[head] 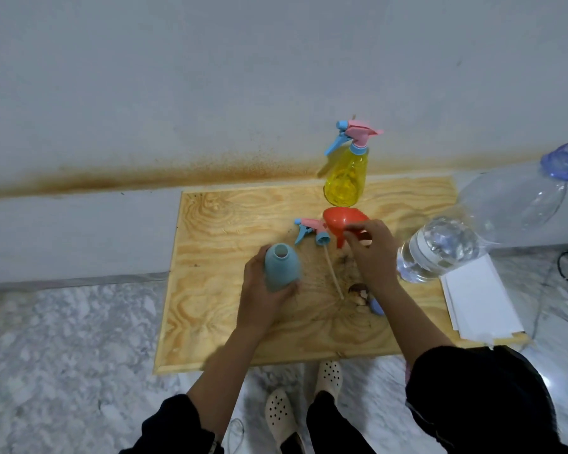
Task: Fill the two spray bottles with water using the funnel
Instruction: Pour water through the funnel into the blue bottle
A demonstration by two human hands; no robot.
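Funnel (341,224) placement is the step in hand: right hand (371,253) pinches the orange funnel's rim, while left hand (263,290) wraps the open blue bottle (282,268) upright on the plywood board (210,224). Next, I judge, its spout must drop into that neck. Removed sprayer head (312,231) lies between them (dip tube trailing toward six o'clock); capped yellow spray bottle (345,178) at twelve, water bottle (456,244) at three.

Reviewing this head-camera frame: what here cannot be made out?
- Small blue object on the plywood board: hidden mostly by the right forearm.
- Orange plastic funnel: the right hand covers its near side, so the grip is unclear.
- Light blue bottle, held by the left hand: inside unseen.
- Large clear water bottle: blurred.
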